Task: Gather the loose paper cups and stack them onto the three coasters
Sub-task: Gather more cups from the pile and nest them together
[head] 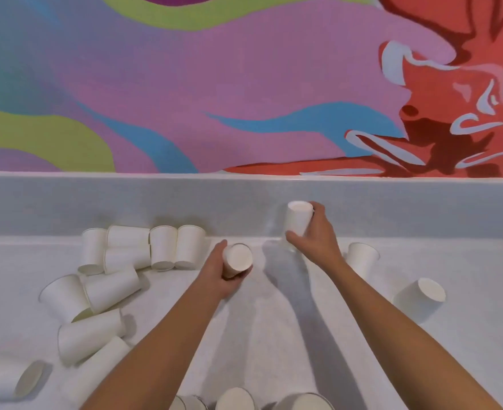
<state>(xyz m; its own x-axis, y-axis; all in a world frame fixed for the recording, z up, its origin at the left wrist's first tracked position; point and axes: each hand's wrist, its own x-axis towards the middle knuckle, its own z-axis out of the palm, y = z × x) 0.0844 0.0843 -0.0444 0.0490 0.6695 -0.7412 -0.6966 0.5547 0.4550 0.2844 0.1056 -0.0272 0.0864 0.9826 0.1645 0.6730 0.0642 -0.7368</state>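
My left hand [219,275] grips one white paper cup [237,259] upside down, its base facing me, just above the white counter. My right hand [315,236] holds a second white paper cup [299,216] upside down, farther back near the low back ledge. Several loose cups [143,247] lie tumbled at the left, some on their sides. Two more cups [361,257] [420,298] sit at the right. No coaster is visible; the tops of cup stacks [236,399] show at the bottom edge.
The white counter [274,321] runs to a raised grey ledge [185,199] under a colourful painted wall. One cup [10,377] lies on its side at the near left corner.
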